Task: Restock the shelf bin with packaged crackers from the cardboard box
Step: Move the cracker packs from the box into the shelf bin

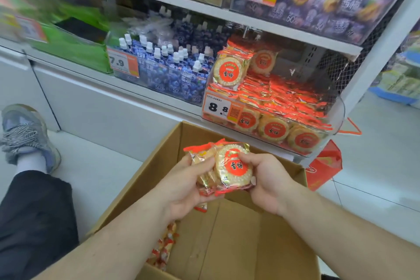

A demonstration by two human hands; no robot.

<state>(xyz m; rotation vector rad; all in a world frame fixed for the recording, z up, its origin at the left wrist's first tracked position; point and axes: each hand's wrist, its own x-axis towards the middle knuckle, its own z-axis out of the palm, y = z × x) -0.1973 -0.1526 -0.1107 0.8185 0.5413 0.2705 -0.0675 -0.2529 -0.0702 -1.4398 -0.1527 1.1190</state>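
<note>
Above the open cardboard box, both the left hand and right hand have fingers curled around a small stack of cracker packs, held short of the clear shelf bin at far right, whose back half has room. More packs lie in the box's near-left corner, partly hidden by the left forearm; the box's near edge is cut off, and the white floor spreads left.

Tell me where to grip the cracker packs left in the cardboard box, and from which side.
Probably from above, through the open top of the cardboard box. The remaining cracker packs lie against its left wall, under the left forearm. Pinch a crimped wrapper edge with the fingers rather than squeezing the brittle discs. Both hands currently hold packs.
</note>
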